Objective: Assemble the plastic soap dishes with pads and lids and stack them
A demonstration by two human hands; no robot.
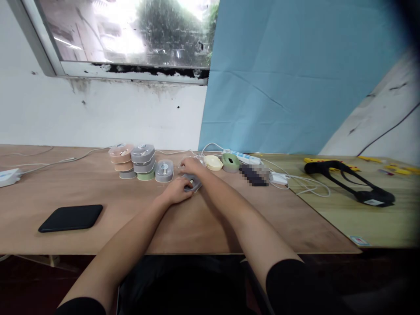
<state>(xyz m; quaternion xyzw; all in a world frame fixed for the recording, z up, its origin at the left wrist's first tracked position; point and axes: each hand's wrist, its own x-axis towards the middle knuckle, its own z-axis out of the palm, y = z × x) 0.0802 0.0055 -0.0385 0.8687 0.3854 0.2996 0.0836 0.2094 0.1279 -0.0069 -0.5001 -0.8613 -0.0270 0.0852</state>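
My left hand (pixel 177 190) lies curled on the wooden table (pixel 114 205), its fingers closed on a small grey round case (pixel 193 183). My right hand (pixel 191 165) reaches just behind that case with its fingers bent over a thin white cable; what it grips is too small to make out. To the left stand stacked round cases (pixel 133 161) in orange, grey and green, and one grey case (pixel 164 170) stands alone. A cream case (pixel 213 162) and a green case (pixel 231 162) lie to the right.
A black flat pad (pixel 71 218) lies at the near left. A white power strip (pixel 242 156), a white charger (pixel 278 178) and tangled cables sit at the back. A black strap (pixel 351 180) lies on the lighter table (pixel 361 218) at the right. A white adapter (pixel 7 176) sits far left.
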